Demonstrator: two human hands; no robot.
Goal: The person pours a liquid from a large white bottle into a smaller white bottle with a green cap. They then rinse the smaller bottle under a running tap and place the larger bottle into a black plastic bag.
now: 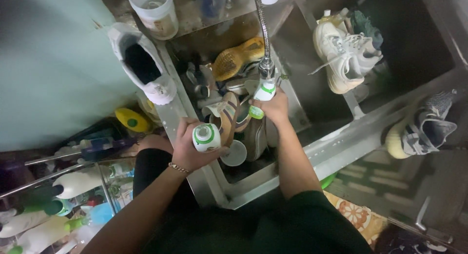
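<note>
The left hand [187, 146] is holding a small white container [206, 137] with a green ring on its round top; the fingers are wrapping around its lower part, which is hidden by the palm. It is hanging just over the front left corner of the left sink basin [253, 183]. A thin bracelet [179, 168] is sitting on this wrist.

The right hand [274, 109] is gripping a second white and green bottle [264, 92], upright, directly under the end of the flexible metal faucet hose [263, 34], near the wall between the two basins. Its fingers are closing around the lower half of the bottle, and a small green cap [256, 112] is showing at the fingertips.

Inside the left basin several shoes are lying in a pile: one orange sole [238, 58] is turning upward near the back edge, and one brown and beige shoe [226, 115] is lying between the two hands. How many more are below, one cannot tell.

Three more shoes are standing around the sink: one white sneaker [144, 63] on the left rim, one white sneaker with laces [341, 54] in the right basin, and one grey and yellow sneaker [419, 129] at the front right edge. One white plastic tub [155, 12] is standing at the back left corner.
</note>
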